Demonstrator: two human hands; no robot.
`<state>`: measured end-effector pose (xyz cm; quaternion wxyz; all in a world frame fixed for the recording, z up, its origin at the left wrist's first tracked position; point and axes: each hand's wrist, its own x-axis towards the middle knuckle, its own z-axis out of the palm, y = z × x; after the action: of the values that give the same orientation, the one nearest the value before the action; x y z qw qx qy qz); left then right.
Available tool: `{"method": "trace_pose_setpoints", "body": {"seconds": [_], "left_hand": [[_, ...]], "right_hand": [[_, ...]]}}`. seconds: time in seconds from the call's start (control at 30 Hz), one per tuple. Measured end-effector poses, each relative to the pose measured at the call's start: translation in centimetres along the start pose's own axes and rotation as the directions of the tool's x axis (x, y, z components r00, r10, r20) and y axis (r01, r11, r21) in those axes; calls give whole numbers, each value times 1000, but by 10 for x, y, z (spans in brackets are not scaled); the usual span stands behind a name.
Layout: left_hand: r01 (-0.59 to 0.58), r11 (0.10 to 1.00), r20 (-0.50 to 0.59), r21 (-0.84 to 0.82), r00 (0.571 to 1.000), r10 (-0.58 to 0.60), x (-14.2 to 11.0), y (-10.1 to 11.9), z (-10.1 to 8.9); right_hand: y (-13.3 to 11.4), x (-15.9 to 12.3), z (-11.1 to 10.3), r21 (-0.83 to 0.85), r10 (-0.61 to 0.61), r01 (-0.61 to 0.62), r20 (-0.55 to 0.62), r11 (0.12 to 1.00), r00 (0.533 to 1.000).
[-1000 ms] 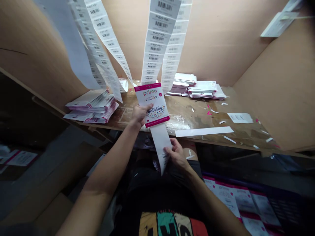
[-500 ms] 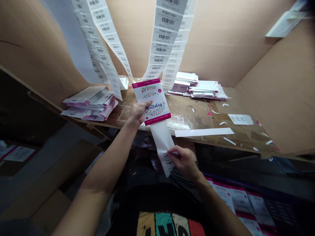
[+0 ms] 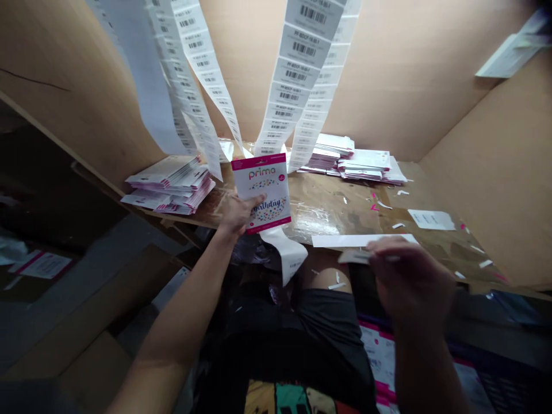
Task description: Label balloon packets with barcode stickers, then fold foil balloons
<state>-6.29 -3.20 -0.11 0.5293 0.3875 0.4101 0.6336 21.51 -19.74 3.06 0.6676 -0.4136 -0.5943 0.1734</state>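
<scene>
My left hand (image 3: 236,213) grips a white and pink "prima" birthday card pack (image 3: 263,191) upright at the table's front edge. A strip of label backing (image 3: 288,253) hangs down from behind the pack. My right hand (image 3: 405,276), blurred by motion, is raised to the right of the strip and pinches a small white sticker label (image 3: 353,256) between its fingertips. Long strips of barcode labels (image 3: 297,75) hang from above in front of the pack.
Stacks of the same packs lie at the left (image 3: 170,185) and at the back (image 3: 351,161) of the brown table (image 3: 336,204). A bare backing strip (image 3: 345,240), a loose label (image 3: 431,219) and paper scraps lie on it. More packs (image 3: 379,356) fill a crate low at the right.
My right hand has left the hanging backing strip and swung up to the right with a peeled label. The pack in my left hand has tilted slightly.
</scene>
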Motion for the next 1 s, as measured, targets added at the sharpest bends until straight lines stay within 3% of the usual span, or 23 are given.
{"method": "trace_pose_setpoints", "body": {"seconds": [0.13,0.23,0.3,0.37,0.43,0.53,0.63,0.7,0.73,0.77,0.83,0.9,0.93,1.0], "left_hand": [[6,999,-28,34,1000,-5,-44,14,5],[78,997,14,16,997,-78,-72,18,12],[115,993,47,-2,992,-115,-84,18,13],[162,986,79,-32,984,-159,-91,16,13],[217,974,123,-59,970,-208,-95,11,14],[198,980,133,-31,972,-192,-104,-4,26],[115,991,120,67,985,-122,-118,-25,50],[135,981,221,138,962,-163,-128,-40,68],[161,971,306,179,928,-210,-132,-47,77],[176,957,395,231,882,-258,-135,-53,84],[141,929,523,343,792,-314,-135,-63,94],[54,896,562,440,762,-322,-129,-68,95],[14,877,554,480,770,-316,-124,-68,94],[-46,840,529,541,795,-297,-112,-66,88]], "right_hand": [[17,32,54,-3,165,-168,203,986,965],[29,41,100,-42,110,-103,250,994,962],[35,41,118,-152,43,-12,202,988,979],[41,37,123,-234,33,-10,93,972,995],[47,30,116,-189,154,-143,50,972,987],[50,14,93,-7,404,-411,205,912,892],[46,-8,58,136,509,-553,259,822,821],[48,-21,22,186,545,-586,231,789,806],[52,-29,-4,183,565,-595,193,783,802],[58,-38,-35,161,590,-603,125,782,798],[72,-65,-111,65,624,-621,-121,781,772],[83,-103,-192,-54,605,-683,-417,729,679],[88,-125,-228,-136,609,-752,-503,645,613],[96,-169,-281,-313,656,-867,-567,387,498]]}}
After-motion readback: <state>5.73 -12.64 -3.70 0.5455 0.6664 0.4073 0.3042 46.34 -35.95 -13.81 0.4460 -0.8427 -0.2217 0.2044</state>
